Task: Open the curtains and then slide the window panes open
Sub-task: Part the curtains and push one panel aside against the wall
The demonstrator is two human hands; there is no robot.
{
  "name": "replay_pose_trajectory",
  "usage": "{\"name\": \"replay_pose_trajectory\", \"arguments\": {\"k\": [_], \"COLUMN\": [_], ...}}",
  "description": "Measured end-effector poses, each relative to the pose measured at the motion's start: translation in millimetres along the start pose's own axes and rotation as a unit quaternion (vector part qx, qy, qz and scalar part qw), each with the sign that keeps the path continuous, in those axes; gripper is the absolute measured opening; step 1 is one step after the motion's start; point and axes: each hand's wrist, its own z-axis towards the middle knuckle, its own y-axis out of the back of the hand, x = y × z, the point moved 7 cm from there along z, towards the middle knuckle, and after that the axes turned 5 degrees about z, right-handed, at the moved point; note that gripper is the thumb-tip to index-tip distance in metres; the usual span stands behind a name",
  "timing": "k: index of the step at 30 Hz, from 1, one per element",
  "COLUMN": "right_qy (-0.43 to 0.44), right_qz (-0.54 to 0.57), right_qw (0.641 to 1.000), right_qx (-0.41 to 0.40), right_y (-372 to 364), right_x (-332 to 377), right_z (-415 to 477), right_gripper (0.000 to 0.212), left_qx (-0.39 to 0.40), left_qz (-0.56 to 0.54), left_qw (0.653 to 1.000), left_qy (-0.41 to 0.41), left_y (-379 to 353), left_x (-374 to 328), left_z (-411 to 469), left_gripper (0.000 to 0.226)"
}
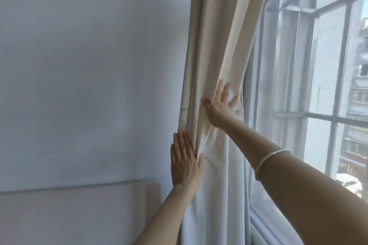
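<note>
A cream curtain (pixel 221 32) hangs gathered in folds between the wall and the window. My left hand (pixel 185 162) lies flat against the curtain's left edge, fingers together and pointing up, thumb tucked into a fold. Higher up, my right hand (pixel 222 105) presses on the bunched cloth with its fingers spread; a silver bangle circles that forearm. To the right, the window pane (pixel 310 89) shows uncovered, with a fine screen and metal bars behind it. Its frame (pixel 248 145) runs down beside the curtain.
A pale bare wall (pixel 89 55) fills the left half. A cream padded headboard (pixel 79 215) sits low at the left, close to the curtain. The window sill (pixel 278 230) runs along the lower right. Buildings show outside.
</note>
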Motion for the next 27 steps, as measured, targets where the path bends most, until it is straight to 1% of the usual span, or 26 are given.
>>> {"name": "replay_pose_trajectory", "arguments": {"k": [4,6,9,13,16,19,20,24,27], "right_qy": [-0.009,-0.011,-0.014,-0.012,-0.001,0.004,0.004,0.01,0.01], "right_qz": [-0.005,-0.006,-0.006,-0.002,0.001,-0.003,-0.007,-0.014,-0.023], "right_qw": [1.0,1.0,1.0,1.0,1.0,1.0,1.0,1.0,1.0], "right_qx": [0.017,0.022,0.022,0.022,0.016,0.009,0.006,0.0,-0.003], "right_y": [-33,-46,-66,-92,-109,-122,-125,-143,-160], "right_x": [-2,-3,-4,-5,-9,-16,-19,-33,-42], "right_z": [25,37,60,93,118,147,156,192,216], "right_gripper": [0.069,0.069,0.068,0.068,0.069,0.07,0.07,0.07,0.07], "left_qx": [-0.004,0.015,0.044,0.004,0.005,0.0,0.012,0.049,0.038], "left_qz": [-0.001,-0.006,-0.002,0.002,-0.021,-0.023,-0.025,-0.043,-0.045], "left_qw": [1.0,1.0,0.999,1.0,1.0,1.0,0.999,0.998,0.998], "left_qy": [-0.012,-0.006,0.004,0.0,0.016,0.015,0.017,0.024,0.021], "left_y": [-33,-49,-74,-100,-119,-143,-152,-189,-212], "left_x": [10,16,22,23,23,19,18,10,6], "left_z": [12,19,33,55,74,96,103,127,142], "left_gripper": [0.066,0.06,0.062,0.064,0.073,0.064,0.061,0.062,0.064]}}
